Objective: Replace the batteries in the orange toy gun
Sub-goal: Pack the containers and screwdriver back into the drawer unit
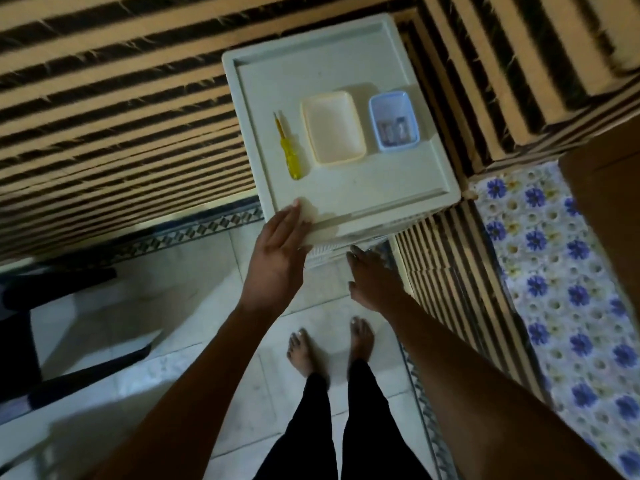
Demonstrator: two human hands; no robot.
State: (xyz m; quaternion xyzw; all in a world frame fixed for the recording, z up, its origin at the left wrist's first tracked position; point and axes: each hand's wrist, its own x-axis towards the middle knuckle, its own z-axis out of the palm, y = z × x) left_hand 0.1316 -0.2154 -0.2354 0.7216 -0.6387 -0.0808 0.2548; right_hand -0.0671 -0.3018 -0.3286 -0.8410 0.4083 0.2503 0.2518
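A person stands barefoot on a pale tiled floor (166,306), looking down at a small white plastic table (346,188) with a raised rim. Three things lie on top of it: one yellow screwdriver (290,154) at the left, one cream tray (333,127) in the middle, and one blue tray (393,121) at the right. The blue tray holds a few small batteries (394,131), too blurred to count. The cream tray holds nothing. The orange toy gun is not in view.

The left hand (278,252) rests flat against the near left corner of the table, fingers straight and together, gripping nothing. The right hand (372,275) reaches just below the table's near edge, fingers extended toward its side; whether it touches the side cannot be told, and it holds nothing.

Striped black-and-tan furniture (121,109) surrounds the table on the left and right. One mat with blue flowers (568,278) lies at the right.
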